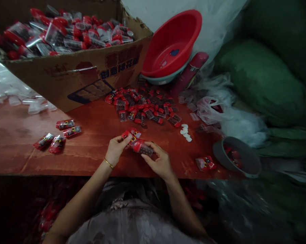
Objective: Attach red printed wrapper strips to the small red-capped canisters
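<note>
My left hand (pixel 116 149) pinches a small red printed plastic wrapper (pixel 135 133) above the near part of the table. In my right hand (pixel 159 159) is a clear tube with a red cap (pixel 143 148), filled with dark bits. Its red end meets the wrapper's edge; I cannot tell how far inside it sits. Just beyond both hands lies a pile of similar red-capped tubes (pixel 149 110). Several tubes in printed wrappers (pixel 57 143) rest on the table to the left.
A cardboard box (pixel 86 73) heaped with red-capped tubes stands at the back left. Behind are a red basin (pixel 178 40) and a red thermos (pixel 187 73). White discs (pixel 185 132), a flat stack of wrappers (pixel 205 163) and a grey bowl (pixel 253 161) are on the right.
</note>
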The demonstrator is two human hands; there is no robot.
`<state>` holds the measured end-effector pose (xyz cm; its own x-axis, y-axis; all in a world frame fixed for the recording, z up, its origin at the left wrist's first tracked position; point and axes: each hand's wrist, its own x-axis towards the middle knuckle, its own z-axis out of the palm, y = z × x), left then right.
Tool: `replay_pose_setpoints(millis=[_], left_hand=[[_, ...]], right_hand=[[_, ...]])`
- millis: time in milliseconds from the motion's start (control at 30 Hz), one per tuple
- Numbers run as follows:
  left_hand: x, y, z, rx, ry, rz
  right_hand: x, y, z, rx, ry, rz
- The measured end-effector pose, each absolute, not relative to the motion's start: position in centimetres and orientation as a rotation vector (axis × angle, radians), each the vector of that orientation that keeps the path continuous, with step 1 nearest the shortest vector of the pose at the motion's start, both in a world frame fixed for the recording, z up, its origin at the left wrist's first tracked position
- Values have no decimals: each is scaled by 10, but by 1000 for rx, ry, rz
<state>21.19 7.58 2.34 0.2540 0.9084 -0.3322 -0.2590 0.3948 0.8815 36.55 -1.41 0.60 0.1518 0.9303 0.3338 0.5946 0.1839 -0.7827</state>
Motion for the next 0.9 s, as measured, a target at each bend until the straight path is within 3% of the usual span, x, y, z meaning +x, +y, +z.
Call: replay_pose_setpoints(millis=[267,500,767,900], left_hand=[[217,66,14,881,903,979],[226,55,10,578,884,1074],[229,55,14,533,865,987],[227,59,17,518,834,991]], right_hand=[[350,-10,2,-1521,-1500,329],[341,-6,2,-1598,-1440,299],[325,-4,2,-1520,-1420,365],[324,-4,-2,-1444,-1274,610]])
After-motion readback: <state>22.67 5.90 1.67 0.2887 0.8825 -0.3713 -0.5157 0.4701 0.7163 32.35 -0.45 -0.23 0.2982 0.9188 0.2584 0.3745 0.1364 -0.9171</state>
